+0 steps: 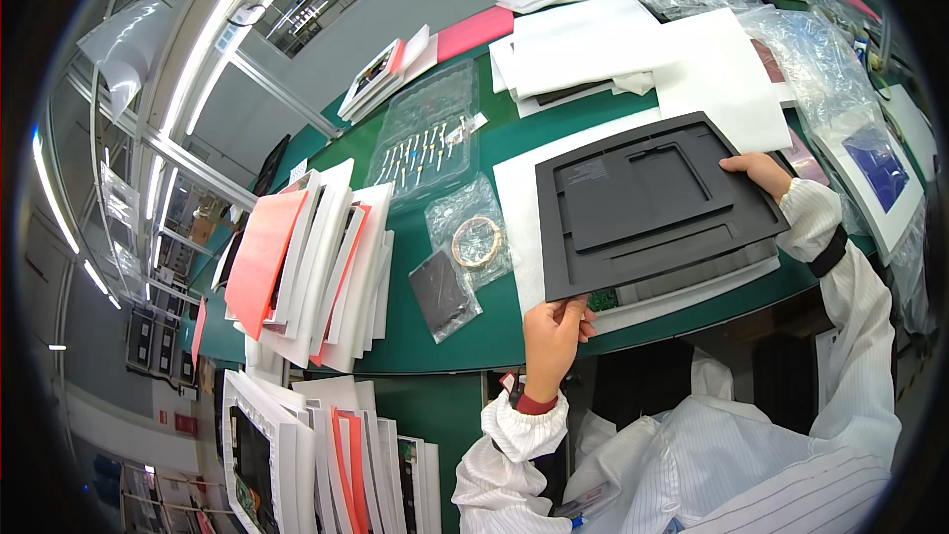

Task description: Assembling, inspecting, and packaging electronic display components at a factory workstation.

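Both of my hands hold a black plastic cover (652,203) with a raised rectangular middle and a slot along its near side. It is tilted over the table's near edge. My left hand (556,341) pinches the near left corner between thumb and fingers. At the right edge, my right hand (759,175) grips with the thumb on top; its other fingers are mostly hidden beneath. Under the cover lies a flat grey panel (682,285) with a bit of green circuit board (605,300) showing, on a white foam sheet (521,208). The cover hides most of this panel.
Left of the sheet lie a clear bag with a tape roll (477,242) and a dark bagged piece (443,295). A clear tray (425,129) of small parts sits behind. Foam-wrapped panels (311,267) stand at left. White sheets (588,44) and plastic wrap (816,64) lie at the back.
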A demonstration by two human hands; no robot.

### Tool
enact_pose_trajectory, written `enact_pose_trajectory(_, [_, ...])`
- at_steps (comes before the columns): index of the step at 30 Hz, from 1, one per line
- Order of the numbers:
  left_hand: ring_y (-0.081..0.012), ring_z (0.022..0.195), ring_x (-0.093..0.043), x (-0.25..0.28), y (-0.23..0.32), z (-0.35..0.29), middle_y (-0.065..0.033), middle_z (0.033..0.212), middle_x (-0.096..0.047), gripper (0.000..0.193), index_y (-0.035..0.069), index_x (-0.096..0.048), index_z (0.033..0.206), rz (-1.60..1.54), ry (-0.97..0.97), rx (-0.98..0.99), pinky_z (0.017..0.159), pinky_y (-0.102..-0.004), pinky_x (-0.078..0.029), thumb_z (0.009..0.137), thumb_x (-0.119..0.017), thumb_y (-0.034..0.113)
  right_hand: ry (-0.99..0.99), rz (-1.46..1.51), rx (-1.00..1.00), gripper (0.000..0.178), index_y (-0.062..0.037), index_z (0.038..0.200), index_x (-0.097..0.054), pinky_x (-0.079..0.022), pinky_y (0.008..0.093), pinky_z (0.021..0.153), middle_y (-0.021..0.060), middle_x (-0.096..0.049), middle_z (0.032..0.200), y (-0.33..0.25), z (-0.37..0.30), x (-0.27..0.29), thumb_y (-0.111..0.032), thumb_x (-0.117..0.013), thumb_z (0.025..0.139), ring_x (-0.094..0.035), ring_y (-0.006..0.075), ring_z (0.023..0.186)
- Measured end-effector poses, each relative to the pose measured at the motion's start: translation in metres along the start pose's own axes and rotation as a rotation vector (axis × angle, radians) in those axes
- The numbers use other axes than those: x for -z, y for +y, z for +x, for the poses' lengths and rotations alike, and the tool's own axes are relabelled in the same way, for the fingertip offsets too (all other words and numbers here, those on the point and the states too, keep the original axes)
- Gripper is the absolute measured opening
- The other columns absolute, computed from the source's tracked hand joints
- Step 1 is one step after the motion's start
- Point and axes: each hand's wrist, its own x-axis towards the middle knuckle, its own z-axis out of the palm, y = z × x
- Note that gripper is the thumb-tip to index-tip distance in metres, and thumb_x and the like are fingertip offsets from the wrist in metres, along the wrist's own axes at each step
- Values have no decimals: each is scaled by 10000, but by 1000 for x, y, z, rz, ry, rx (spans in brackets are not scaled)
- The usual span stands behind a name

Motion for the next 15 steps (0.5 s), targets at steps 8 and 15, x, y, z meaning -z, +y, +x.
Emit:
enact_pose_trajectory(8, [-117, 537, -569, -1, -2, 0, -77, 674, -594, 201, -61, -610, 840, -65, -54, 55, 480, -214, -435, 883, -545, 124, -36, 31, 3, 344, 85, 988, -570, -528, 306, 639, 181, -628, 877, 3, 4, 10, -212, -568, 815, -630, 215, 691])
enact_pose_trajectory(15, [-144, 528, -564, -6, -5, 3, -86, 671, -589, 183, -50, -595, 812, -197, 32, 17, 488, -239, -435, 883, -526, 104, -49, 189, 4, 414, 66, 1037, -563, -525, 279, 686, 159, -630, 909, 2, -6, 8, -290, -576, 826, -626, 207, 764])
